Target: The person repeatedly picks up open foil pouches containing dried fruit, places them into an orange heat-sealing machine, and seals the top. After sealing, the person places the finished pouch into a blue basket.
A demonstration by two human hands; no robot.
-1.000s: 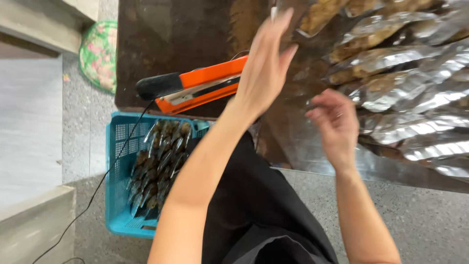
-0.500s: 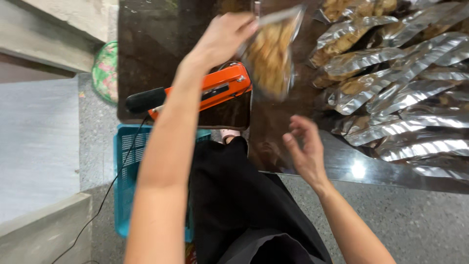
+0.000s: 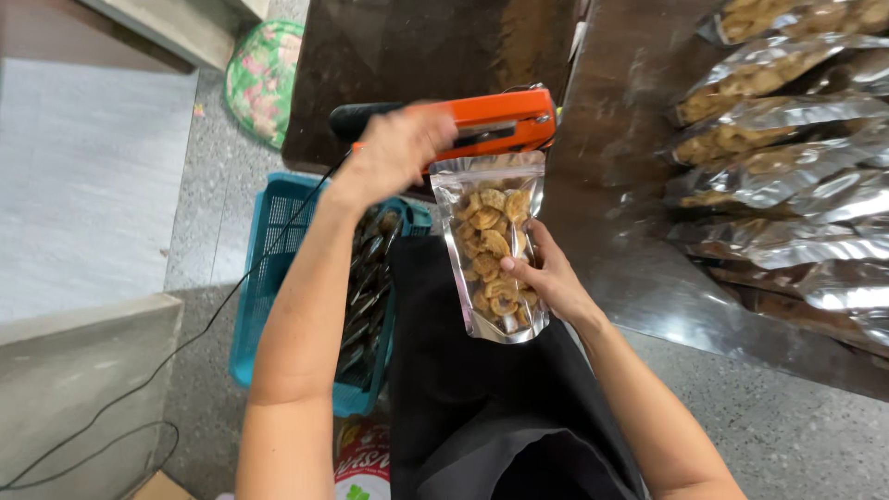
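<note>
Far left of the left hand: a green floral cushion [image 3: 264,79] on the floor, and a black cable [image 3: 139,389] trailing across the floor.

Below the left forearm: a blue basket [image 3: 278,278] holding sealed pouches, only partly in view.

Left hand [image 3: 394,153]: palm down on the arm of the orange heat sealer [image 3: 482,125], fingers curled over it. Motion blur here; how firmly it presses I cannot tell.

Between the hands: a clear-fronted pouch of snacks [image 3: 491,250], upright, its top edge lying in the sealer's bar, its bottom hanging off the table edge over the black apron [image 3: 482,398].

Right hand [image 3: 546,278]: closed on the pouch at its right side, thumb on the front, fingers behind, steadying it.

Right of the right hand: a dark table [image 3: 630,185], with a row of filled silver pouches [image 3: 787,157] lying well apart from the hand.

Risks, as judged:
- Pouch top looks slightly skewed in the bar; a crooked or wrinkled seal may follow.
- Snack pieces sit high; one caught in the seal line would leave a gap.
- Left fingers are close to the heated bar.
- The cable near the feet could snag.
</note>
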